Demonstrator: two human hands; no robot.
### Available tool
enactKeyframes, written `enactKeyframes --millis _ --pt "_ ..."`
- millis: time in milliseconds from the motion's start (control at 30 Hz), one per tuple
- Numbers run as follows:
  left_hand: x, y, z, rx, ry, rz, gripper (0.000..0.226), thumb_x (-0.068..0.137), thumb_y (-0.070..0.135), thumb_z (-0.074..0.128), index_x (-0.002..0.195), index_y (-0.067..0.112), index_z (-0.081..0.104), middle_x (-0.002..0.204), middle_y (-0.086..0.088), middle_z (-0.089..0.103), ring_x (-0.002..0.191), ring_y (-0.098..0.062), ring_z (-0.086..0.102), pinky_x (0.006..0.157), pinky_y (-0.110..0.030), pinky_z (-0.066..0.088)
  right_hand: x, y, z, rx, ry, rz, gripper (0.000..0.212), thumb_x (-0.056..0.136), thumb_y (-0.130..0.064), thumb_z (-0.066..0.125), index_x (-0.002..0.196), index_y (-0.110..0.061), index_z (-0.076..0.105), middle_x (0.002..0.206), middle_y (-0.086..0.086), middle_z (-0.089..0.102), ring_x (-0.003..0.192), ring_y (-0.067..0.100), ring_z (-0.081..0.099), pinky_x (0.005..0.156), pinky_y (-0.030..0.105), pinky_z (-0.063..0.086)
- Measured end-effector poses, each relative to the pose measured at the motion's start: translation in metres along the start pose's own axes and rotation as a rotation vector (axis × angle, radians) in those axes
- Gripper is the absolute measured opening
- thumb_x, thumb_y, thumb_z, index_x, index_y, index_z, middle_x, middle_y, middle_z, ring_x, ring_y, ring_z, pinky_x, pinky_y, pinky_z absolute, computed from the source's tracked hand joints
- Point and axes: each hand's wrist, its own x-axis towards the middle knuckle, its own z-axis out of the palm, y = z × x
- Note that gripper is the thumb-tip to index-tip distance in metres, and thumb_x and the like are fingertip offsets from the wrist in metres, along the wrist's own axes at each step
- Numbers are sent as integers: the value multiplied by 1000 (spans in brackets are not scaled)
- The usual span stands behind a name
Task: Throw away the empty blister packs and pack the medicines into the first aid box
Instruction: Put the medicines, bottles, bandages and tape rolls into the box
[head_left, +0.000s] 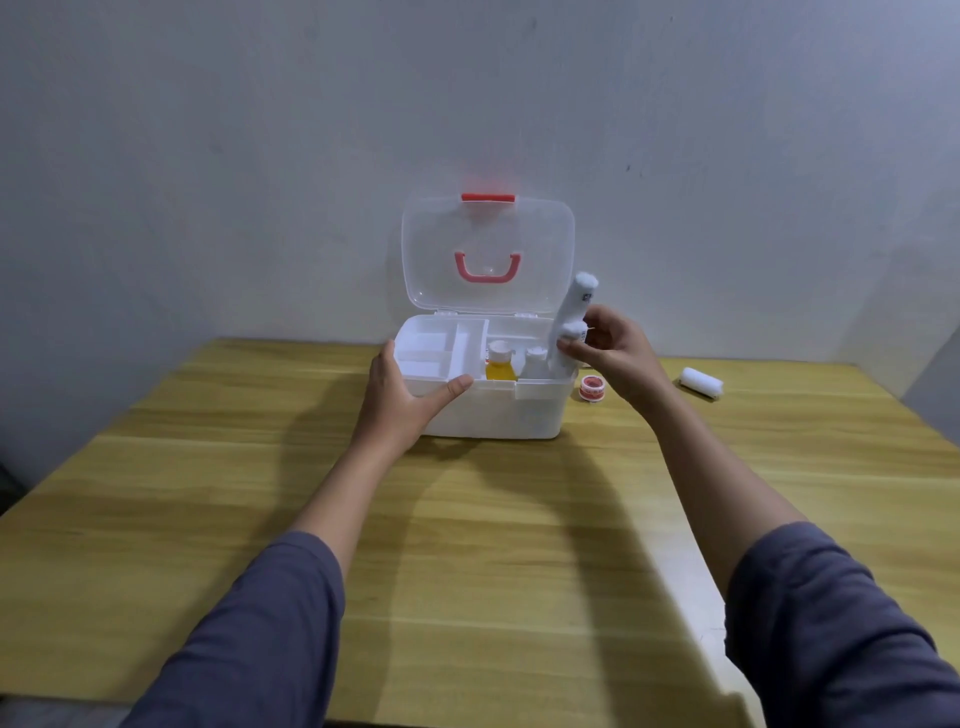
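A white first aid box (498, 410) stands open at the table's far middle, its clear lid (488, 254) with a pink handle raised against the wall. A white divided tray (441, 353) fills the box's left half. In the right half stand a bottle of yellow liquid (500, 366) and a white bottle (535, 361). My left hand (402, 395) grips the box's front left corner, thumb on the rim. My right hand (613, 353) holds white bandage rolls (571, 317) upright at the box's right end, lower ends inside the box.
A small red-and-white tape roll (589, 388) lies on the wooden table (467, 545) just right of the box. Another white bandage roll (701, 383) lies farther right near the table's back edge. A grey wall rises right behind the box.
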Motion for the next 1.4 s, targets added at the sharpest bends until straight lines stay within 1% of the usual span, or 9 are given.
enactKeyframes --millis 100,233,467,600,833,933,1100,1200,1400 --pt "-1 1 0 -5 0 3 98 64 58 78 143 19 34 140 -2 43 130 -18 41 103 -30 37 1 0 2 -23 11 2 29 81 -10 67 108 -1 59 107 23 66 98 31 65 88 42 55" --pt "-1 2 1 0 9 7 96 66 55 78 143 19 34 140 -2 43 129 -17 41 99 -27 36 2 -4 4 -123 49 -7 30 82 -16 66 110 -9 57 108 11 64 100 22 61 84 36 53" --pt "-1 2 0 1 6 -2 96 66 55 78 143 18 33 141 -2 43 129 -17 41 98 -26 35 5 -11 4 -312 -42 33 28 87 -28 56 111 -12 53 97 0 57 91 19 54 66 26 43" --pt "0 2 2 6 1 -11 97 65 56 78 143 18 33 140 -2 43 129 -18 42 97 -26 36 2 -9 4 -297 -26 69 28 88 -31 55 111 -16 52 94 -4 57 91 20 55 70 27 44" --pt "-1 2 0 4 2 -11 96 66 56 78 143 18 34 139 -2 43 129 -18 42 99 -28 37 8 -2 1 -486 -17 61 28 82 -47 54 101 -27 55 89 -15 56 98 22 52 93 54 41" --pt "-1 3 1 0 3 -10 96 66 55 78 143 18 33 141 -1 43 130 -17 41 101 -28 36 9 -1 2 -521 -49 101 28 81 -40 58 100 -20 60 86 -16 54 102 22 44 93 51 39" --pt "-1 3 0 -3 -5 -9 96 66 55 79 143 19 34 141 -2 43 130 -17 40 102 -29 37 12 3 11 -533 -57 125 27 81 -27 60 102 -11 63 122 7 49 113 29 38 93 39 36" --pt "-1 2 0 3 -8 -14 99 65 56 78 144 18 32 143 -2 41 132 -18 39 103 -29 36 12 4 11 -440 -46 126 33 78 -23 62 110 -14 59 124 7 48 115 28 42 93 39 40" --pt "-1 1 0 1 -2 -8 98 65 58 78 143 19 34 141 -1 42 131 -17 41 102 -29 37 10 -6 4 -350 -61 -8 68 73 -8 69 131 -26 38 112 2 56 106 16 53 81 28 43"
